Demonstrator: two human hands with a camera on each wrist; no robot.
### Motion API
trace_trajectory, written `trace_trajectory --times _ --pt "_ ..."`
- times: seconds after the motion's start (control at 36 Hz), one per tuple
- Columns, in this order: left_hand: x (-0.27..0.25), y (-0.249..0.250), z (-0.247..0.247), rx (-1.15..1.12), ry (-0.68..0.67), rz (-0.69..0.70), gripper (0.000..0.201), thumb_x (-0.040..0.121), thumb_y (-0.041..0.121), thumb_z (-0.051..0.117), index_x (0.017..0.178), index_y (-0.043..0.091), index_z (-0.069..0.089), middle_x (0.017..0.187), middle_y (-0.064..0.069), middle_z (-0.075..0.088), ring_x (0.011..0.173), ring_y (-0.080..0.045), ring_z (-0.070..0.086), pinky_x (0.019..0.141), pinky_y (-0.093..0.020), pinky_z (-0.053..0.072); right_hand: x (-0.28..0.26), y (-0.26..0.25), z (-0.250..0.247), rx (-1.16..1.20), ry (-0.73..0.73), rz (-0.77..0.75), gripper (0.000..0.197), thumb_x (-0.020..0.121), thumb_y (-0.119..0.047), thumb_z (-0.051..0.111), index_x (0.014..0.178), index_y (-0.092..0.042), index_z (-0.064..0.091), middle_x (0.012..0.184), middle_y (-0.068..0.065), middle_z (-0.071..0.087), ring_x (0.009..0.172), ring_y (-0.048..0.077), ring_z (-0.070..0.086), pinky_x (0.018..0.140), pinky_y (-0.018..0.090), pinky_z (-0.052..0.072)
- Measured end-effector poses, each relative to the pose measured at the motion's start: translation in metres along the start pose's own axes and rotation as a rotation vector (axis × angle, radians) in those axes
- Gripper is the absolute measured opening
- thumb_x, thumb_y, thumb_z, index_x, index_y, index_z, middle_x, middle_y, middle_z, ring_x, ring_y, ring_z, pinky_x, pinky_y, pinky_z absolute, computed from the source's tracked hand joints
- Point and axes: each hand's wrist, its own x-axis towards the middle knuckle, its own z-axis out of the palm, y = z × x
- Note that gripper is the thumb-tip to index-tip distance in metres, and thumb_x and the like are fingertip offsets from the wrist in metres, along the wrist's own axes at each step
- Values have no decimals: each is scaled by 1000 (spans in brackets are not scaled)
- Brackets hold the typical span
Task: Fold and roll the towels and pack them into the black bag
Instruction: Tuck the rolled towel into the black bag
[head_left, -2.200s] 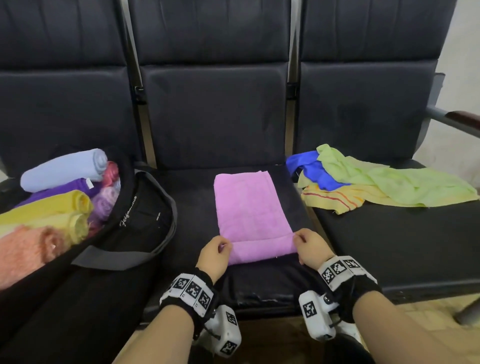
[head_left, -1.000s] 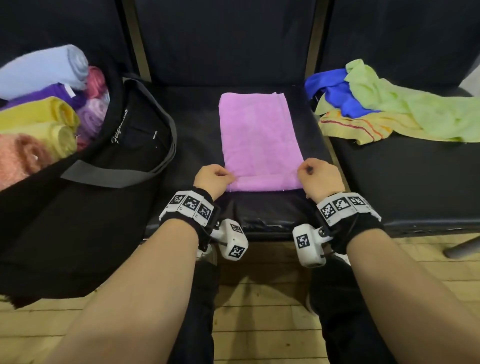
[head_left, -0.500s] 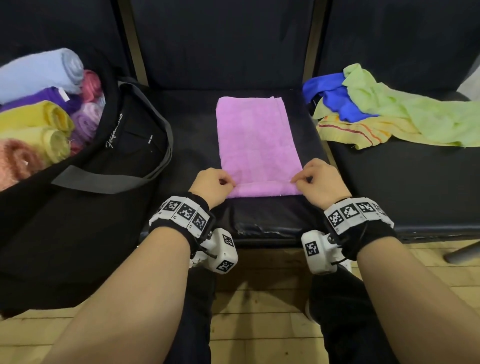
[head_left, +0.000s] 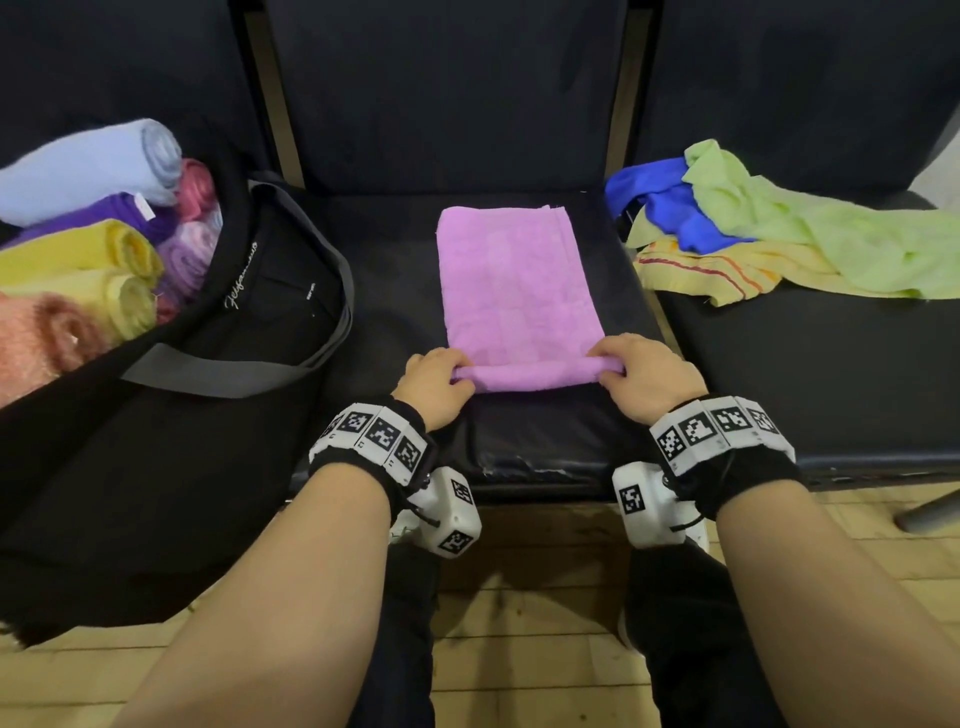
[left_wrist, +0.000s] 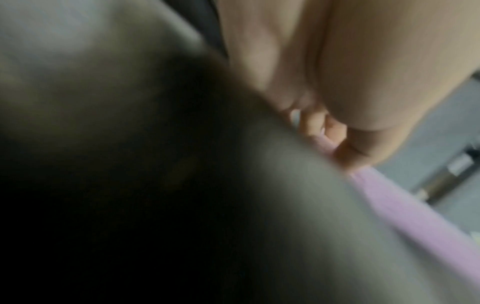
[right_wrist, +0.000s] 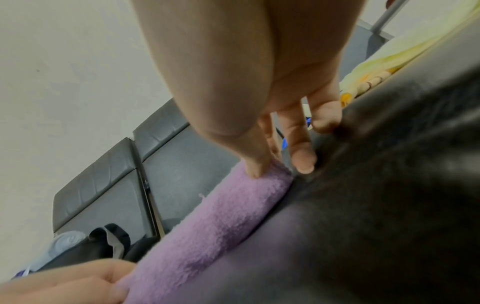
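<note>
Rolling, head view: pink towel (head_left: 511, 280) lies folded lengthwise on the middle seat (head_left: 519, 447), its near end turned up into a thin roll.
Left hand (head_left: 434, 384): fingers curled over the roll's left end, gripping it.
Right hand (head_left: 649, 376): fingers and thumb curled round the roll's right end.
Black bag (head_left: 208, 415): on the left seat, mouth open, rolled towels (head_left: 88, 244) packed inside.
Loose towels (head_left: 789, 234): heaped on the right seat.
Left wrist view: blurred; fingertips (left_wrist: 348, 156) pinch the pink edge.
Right wrist view: thumb (right_wrist: 253, 162) presses on the roll, two fingers rest on the seat beside it.
</note>
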Motion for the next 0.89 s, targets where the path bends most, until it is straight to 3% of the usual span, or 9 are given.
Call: trace_trajectory --times 0.08,0.17,0.36,0.5,0.58,0.64,0.72,0.81,0.89 --pt "3 -5 -2 -149 28 -92 26 93 21 51 118 18 56 121 -11 55 118 -25 46 99 -31 39 -1 0 -2 92 -15 55 25 94 -20 51 118 -23 53 115 6 61 105 29 57 90 42 48" --pt "4 -4 -5 -226 27 -111 29 95 24 55 119 8 56 114 -6 57 108 -21 53 87 -24 38 -1 1 -3 189 -25 99 17 96 -24 47 112 -17 48 106 11 62 98 33 58 90 46 48" --pt "7 -5 -16 -362 53 -211 25 86 23 67 102 3 67 97 -8 64 89 -18 56 80 -26 43 -2 -1 -3 242 -61 148 18 93 -27 49 104 -13 46 95 9 62 91 31 60 89 46 48" --pt "6 -5 -16 -331 79 -266 16 81 25 71 88 11 67 78 1 59 74 -13 54 63 -22 42 0 -2 -3 212 -74 141 17 89 -31 54 97 -17 48 88 6 61 84 28 60 83 43 50" --pt "4 -5 -13 -271 157 -219 7 80 16 70 80 16 63 80 1 58 78 -17 55 72 -24 43 0 -2 -2 184 1 105 19 86 -31 61 89 -17 48 74 3 57 74 27 58 72 39 50" --pt "3 -6 -10 -248 236 -93 18 76 4 67 74 21 60 84 0 55 74 -14 54 76 -25 46 -1 -3 -1 201 59 60 17 85 -27 65 85 -14 53 68 1 55 69 25 56 67 36 47" --pt "-2 -3 -10 -180 204 70 20 78 -5 63 78 15 65 82 4 54 66 -4 48 68 -14 41 0 -3 1 228 98 -66 5 85 -14 67 81 -10 66 75 4 60 73 21 55 71 32 46" --pt "-6 -2 -13 -165 178 96 11 84 3 65 88 10 72 85 -1 67 76 -11 59 74 -17 45 -1 -5 3 155 112 -146 10 86 -14 67 83 -5 71 86 6 56 80 22 56 77 32 44" --pt "-12 -4 -18 -174 181 94 10 87 17 68 91 10 74 89 -3 71 84 -16 64 82 -25 49 -4 -8 3 22 70 -172 23 89 -26 62 84 -6 72 98 5 55 85 25 58 79 37 47"
